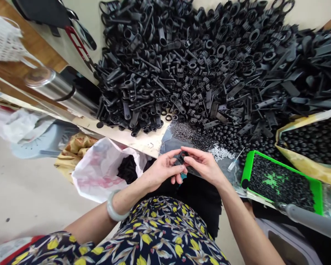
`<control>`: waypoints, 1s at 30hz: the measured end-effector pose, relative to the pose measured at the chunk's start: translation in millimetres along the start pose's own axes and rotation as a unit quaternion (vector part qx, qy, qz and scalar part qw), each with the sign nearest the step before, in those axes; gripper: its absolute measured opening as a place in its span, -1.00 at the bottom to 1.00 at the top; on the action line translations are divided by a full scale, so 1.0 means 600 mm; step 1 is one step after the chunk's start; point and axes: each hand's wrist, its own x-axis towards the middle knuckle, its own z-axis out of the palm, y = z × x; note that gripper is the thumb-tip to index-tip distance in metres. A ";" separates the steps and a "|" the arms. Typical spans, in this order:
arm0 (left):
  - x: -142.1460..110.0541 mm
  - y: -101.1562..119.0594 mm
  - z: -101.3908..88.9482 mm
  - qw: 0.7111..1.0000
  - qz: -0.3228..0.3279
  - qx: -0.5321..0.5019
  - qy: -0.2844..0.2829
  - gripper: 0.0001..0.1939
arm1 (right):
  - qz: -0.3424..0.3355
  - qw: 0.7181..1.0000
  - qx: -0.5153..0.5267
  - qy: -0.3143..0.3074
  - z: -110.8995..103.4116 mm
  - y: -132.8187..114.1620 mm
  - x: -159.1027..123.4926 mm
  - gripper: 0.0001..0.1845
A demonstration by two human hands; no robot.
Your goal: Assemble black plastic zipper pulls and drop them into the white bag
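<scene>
A small black plastic part (180,159) sits between both my hands, just in front of the table edge. My left hand (163,170) is closed round it from the left, thumb and fingers pinching it. My right hand (202,164) pinches the same part from the right with its fingertips. A pale bangle (112,210) is on my left wrist. Beyond the hands a huge heap of black plastic parts (204,62) covers the table, with small dark screws or pins (186,133) and a little pile of white pins (220,152) close by.
A green tray (248,167) of small black pieces lies at the right, with a yellow bag (300,162) of black beads behind it. A white plastic bag (102,169) hangs at the table's left. A steel flask (57,88), red-handled scissors (78,46) and a white basket (2,36) lie at the far left.
</scene>
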 end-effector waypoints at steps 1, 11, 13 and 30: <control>0.000 -0.001 -0.002 1.000 -0.002 -0.002 -0.002 -0.13 | 0.000 1.000 -0.005 -0.001 0.000 -0.001 -0.001 -0.51; -0.002 -0.006 -0.012 0.999 -0.031 -0.018 0.008 -0.20 | 0.024 0.996 -0.088 0.007 -0.010 0.001 -0.010 -0.42; -0.006 0.004 -0.020 0.999 -0.029 -0.017 0.018 -0.24 | 0.014 0.990 -0.135 0.046 -0.019 0.002 -0.021 -0.43; 0.054 0.034 -0.011 0.992 0.007 -0.021 0.123 -0.56 | -0.130 0.790 -0.573 0.175 0.023 0.008 0.047 -0.73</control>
